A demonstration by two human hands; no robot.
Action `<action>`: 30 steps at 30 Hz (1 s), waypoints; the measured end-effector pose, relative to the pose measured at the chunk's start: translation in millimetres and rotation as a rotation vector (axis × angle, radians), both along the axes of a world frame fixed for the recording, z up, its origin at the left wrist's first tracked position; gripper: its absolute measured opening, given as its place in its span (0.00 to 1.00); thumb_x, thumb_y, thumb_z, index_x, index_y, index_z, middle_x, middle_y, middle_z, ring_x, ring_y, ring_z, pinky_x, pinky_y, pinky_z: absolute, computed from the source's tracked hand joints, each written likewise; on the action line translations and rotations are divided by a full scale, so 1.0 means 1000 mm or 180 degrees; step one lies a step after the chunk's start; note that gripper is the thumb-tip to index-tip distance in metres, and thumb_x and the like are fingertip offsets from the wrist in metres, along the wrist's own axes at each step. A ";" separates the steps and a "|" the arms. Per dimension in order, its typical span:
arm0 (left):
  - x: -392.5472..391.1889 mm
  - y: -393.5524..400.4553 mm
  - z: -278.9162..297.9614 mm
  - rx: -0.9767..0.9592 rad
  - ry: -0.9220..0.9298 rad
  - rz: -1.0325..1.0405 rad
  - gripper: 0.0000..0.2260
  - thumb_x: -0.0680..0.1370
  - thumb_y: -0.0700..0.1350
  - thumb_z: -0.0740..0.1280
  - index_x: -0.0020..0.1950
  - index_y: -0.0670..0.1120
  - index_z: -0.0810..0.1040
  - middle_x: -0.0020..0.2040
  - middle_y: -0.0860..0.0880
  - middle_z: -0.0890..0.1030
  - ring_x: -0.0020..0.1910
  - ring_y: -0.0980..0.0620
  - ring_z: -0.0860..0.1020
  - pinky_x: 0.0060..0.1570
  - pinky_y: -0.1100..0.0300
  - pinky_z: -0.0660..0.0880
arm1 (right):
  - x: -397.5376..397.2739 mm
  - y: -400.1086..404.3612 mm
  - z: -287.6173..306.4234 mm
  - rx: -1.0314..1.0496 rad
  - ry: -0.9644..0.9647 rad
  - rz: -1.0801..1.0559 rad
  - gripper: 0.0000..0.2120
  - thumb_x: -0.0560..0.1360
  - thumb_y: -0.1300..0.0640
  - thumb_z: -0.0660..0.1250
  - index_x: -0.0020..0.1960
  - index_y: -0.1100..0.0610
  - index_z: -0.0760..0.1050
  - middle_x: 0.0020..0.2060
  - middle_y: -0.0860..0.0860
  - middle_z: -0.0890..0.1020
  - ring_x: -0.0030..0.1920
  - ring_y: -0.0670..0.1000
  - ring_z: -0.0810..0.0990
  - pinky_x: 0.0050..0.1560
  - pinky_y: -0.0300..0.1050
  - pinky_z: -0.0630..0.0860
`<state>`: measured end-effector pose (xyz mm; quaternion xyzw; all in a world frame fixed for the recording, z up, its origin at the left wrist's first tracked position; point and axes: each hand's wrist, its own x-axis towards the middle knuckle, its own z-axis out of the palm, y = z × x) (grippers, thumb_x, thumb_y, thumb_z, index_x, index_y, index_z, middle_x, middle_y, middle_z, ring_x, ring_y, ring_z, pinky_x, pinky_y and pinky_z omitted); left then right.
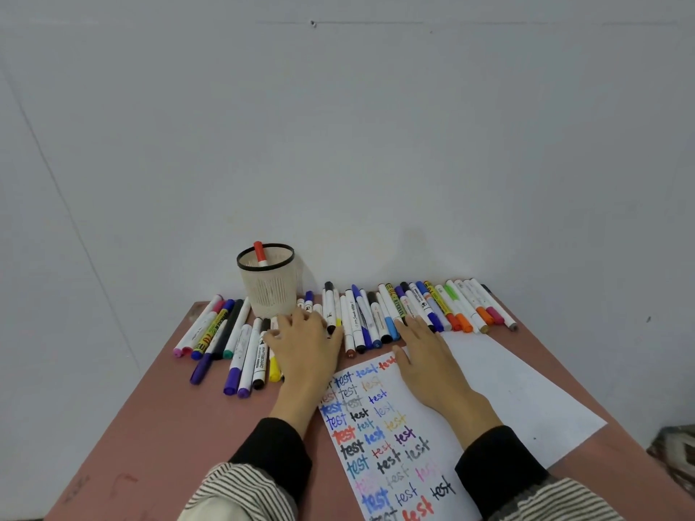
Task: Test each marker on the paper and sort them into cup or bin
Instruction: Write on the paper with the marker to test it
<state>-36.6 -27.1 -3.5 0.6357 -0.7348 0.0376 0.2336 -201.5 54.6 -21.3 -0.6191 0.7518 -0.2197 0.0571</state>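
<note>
A white sheet of paper (500, 392) lies on the brown table, its left half covered with the word "test" in many colours. Behind it a long row of markers (432, 310) lies against the wall, with a second bunch of markers (229, 340) at the left. A white mesh cup (267, 283) with a black rim holds one red-capped marker (259, 253). My left hand (304, 344) rests palm down on markers just in front of the cup, fingers spread. My right hand (425, 355) lies flat on the paper's top edge, fingertips touching the marker row. Neither hand visibly grips anything.
The brown table (158, 419) ends at a grey wall right behind the markers. Its left and right edges fall away close to the marker bunches. A patterned object (677, 453) shows past the right edge. No bin is in view.
</note>
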 end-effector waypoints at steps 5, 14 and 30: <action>0.008 -0.003 0.010 -0.0423 0.1092 -0.0164 0.14 0.81 0.55 0.59 0.57 0.48 0.78 0.58 0.49 0.75 0.58 0.48 0.72 0.63 0.47 0.62 | 0.000 0.001 0.000 0.0043 0.0005 -0.0014 0.26 0.84 0.51 0.52 0.79 0.53 0.50 0.79 0.50 0.52 0.78 0.49 0.46 0.78 0.51 0.47; 0.026 0.005 0.029 0.0670 0.4002 -0.1164 0.09 0.84 0.47 0.56 0.49 0.50 0.75 0.46 0.51 0.80 0.39 0.62 0.80 0.49 0.58 0.77 | 0.011 0.008 0.021 -0.1292 -0.1703 -0.0121 0.15 0.83 0.55 0.56 0.69 0.51 0.69 0.60 0.45 0.75 0.62 0.45 0.71 0.61 0.39 0.70; 0.000 0.027 0.029 0.2047 0.5203 -0.1761 0.14 0.83 0.50 0.54 0.50 0.44 0.76 0.35 0.49 0.79 0.34 0.52 0.80 0.40 0.56 0.79 | 0.012 0.008 0.026 -0.1046 -0.2743 -0.0255 0.10 0.81 0.49 0.61 0.48 0.57 0.71 0.37 0.51 0.83 0.33 0.43 0.78 0.38 0.37 0.71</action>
